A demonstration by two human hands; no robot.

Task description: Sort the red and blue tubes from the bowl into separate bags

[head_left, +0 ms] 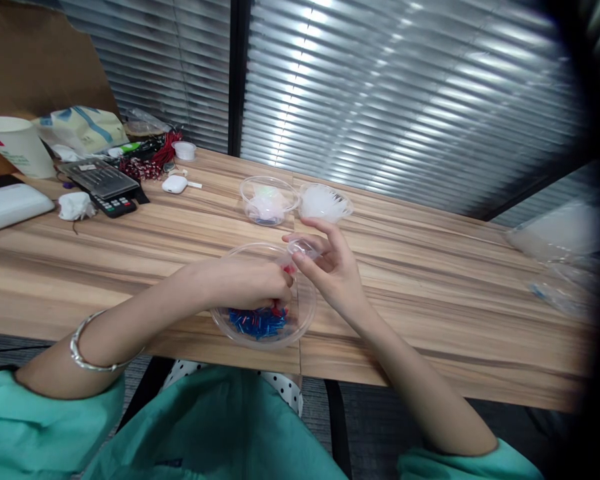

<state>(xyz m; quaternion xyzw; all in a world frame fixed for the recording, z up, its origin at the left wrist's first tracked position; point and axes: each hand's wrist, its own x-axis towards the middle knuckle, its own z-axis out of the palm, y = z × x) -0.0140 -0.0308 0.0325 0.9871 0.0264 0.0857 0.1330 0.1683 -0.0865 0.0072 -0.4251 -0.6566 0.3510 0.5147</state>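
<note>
A wide clear plastic bowl (307,313) stands near the table's front edge. Inside it lie many thin blue pieces (257,325), with some red pieces (280,311) beside them. My left hand (260,283) reaches down into the bowl, its fingers curled together right by the red pieces. What those fingertips hold, if anything, is hidden. Above the bowl's far right rim, my right hand (330,260) grips a small clear plastic cup (304,249), tilted between thumb and fingers. Some red shows just below this cup, partly covered by my left hand.
Behind the bowl are a clear tub (267,200) with pale contents and a second tub (325,203) of whitish pieces. Farther left lie a white earphone case (175,184), a black screwdriver set (100,179), red wires (165,152) and a paper cup (17,148). Plastic bags (565,233) lie right.
</note>
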